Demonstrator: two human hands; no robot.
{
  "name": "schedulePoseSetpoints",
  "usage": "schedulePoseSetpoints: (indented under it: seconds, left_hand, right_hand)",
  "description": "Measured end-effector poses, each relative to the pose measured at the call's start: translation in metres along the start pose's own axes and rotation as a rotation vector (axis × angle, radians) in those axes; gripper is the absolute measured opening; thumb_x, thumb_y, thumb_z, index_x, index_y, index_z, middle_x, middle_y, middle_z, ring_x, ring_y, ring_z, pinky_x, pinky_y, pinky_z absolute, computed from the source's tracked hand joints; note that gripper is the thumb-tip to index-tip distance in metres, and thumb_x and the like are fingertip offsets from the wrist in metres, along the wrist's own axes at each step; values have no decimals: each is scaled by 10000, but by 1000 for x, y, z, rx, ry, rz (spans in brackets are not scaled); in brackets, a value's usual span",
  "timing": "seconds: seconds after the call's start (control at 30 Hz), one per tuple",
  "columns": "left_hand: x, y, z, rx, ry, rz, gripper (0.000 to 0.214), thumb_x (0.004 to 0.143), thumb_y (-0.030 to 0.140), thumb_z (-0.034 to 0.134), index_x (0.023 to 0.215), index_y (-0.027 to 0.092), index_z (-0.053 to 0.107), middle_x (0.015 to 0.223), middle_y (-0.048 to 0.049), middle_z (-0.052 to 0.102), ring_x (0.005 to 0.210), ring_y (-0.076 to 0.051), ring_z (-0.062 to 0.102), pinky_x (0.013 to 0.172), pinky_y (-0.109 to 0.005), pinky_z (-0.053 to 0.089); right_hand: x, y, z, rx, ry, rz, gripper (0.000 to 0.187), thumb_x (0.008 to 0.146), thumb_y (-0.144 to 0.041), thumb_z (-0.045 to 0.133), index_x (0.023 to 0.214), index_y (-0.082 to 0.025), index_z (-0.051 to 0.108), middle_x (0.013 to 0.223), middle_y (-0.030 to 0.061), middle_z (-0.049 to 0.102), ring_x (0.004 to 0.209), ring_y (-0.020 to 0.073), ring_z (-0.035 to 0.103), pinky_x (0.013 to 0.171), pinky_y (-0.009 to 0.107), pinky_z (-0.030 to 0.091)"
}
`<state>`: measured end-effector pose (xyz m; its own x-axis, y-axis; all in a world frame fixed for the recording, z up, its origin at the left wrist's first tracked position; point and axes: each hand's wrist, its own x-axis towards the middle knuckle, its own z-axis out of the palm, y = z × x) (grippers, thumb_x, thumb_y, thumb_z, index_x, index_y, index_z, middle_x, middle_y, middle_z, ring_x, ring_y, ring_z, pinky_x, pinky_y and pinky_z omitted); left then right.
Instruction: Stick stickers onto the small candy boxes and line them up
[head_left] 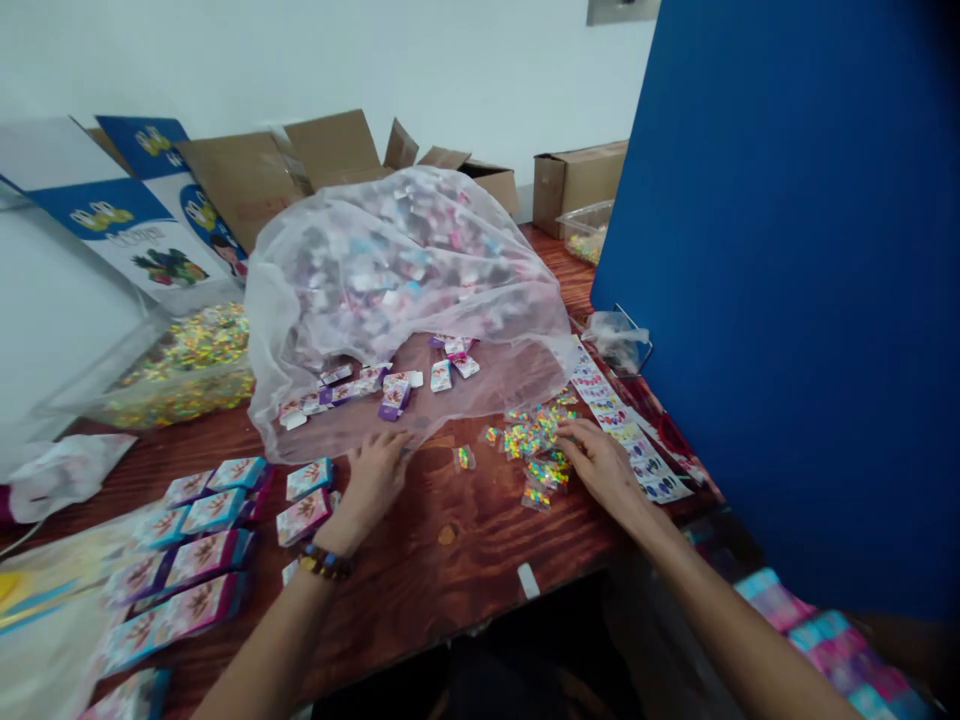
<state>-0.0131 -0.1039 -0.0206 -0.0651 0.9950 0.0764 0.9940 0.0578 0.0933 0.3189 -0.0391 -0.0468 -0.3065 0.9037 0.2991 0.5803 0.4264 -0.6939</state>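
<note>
Leaning over the dark reddish wooden table (pixel 442 560), the person is resting the left hand (pixel 375 480) flat, fingers apart and gripping nothing, its fingertips touching the hem of the big translucent plastic bag (pixel 405 260) bulging with small pink and purple boxes. The right hand (pixel 604 468) is lying on the heap of tiny clear sachets (pixel 536 440) just right of the bag's mouth; its fingers are curling into the heap, though whether they are pinching one I cannot tell. One stray sachet (pixel 463 458) is lying between the hands. Pink and teal cartons (pixel 202 540) are sitting beside the left wrist.
</note>
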Motion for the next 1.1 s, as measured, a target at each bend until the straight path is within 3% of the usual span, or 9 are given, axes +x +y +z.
schedulePoseSetpoints:
  seconds: [0.13,0.37,0.53,0.7,0.83,0.93,1.0,1.1]
  left_hand:
    - [-1,10,3,-11,62,-41,302,905,263,396,1136,231,588,1173,-89,615,1075,-274,509,860,-422,366]
    - [48,-19,-5,78,93,-256,436,890,381,424,1249,138,472,1163,-170,584,1047,-315,534,821,-412,416]
    - [79,-17,2,140,118,-287,516,840,488,466,1188,108,474,1124,-205,581,1019,-366,544,795,-451,432]
    - [91,-17,2,88,103,-256,424,837,391,458,1132,88,495,1067,-218,594,995,-381,553,792,-493,443]
    - [77,-6,-6,-413,240,-118,638,809,417,510,1356,154,313,1054,-108,585,947,-264,583,818,-395,478]
    - [47,17,-11,-774,165,-111,704,786,484,553,1384,213,298,949,-41,599,809,-216,615,768,-367,503]
    - [21,35,-9,-895,119,-126,652,789,497,554,1348,228,352,1037,-52,597,855,-218,618,802,-373,501]
    - [-17,51,2,-870,145,-226,584,778,517,568,1272,239,430,1154,-64,571,1015,-257,582,922,-424,453]
  right_hand:
    - [20,-13,16,19,-28,-86,208,857,-197,461,915,-197,660,1060,85,647,1007,229,588,874,368,454]
    - [28,-18,31,100,-32,-112,190,872,-205,464,920,-201,647,1036,84,647,1013,232,576,896,386,443]
    - [8,0,17,145,-46,-69,182,887,-222,459,936,-219,635,1048,75,638,1016,226,581,889,369,454]
    - [-3,17,-12,44,3,2,183,881,-203,461,930,-220,636,1016,68,645,959,216,597,860,357,468]
    - [5,43,-27,-151,59,23,233,882,-165,425,948,-195,647,1042,85,650,971,209,597,876,344,469]
    - [24,73,-32,-329,70,15,330,876,-124,381,1083,-165,635,1196,120,608,1118,223,548,969,374,425]
    - [41,94,-34,-429,7,0,392,871,-115,377,1205,-146,582,1336,130,513,1265,242,430,1038,418,358]
    - [59,117,-38,-451,-162,-38,415,884,-184,432,1289,-180,524,1420,83,424,1378,269,242,1104,508,218]
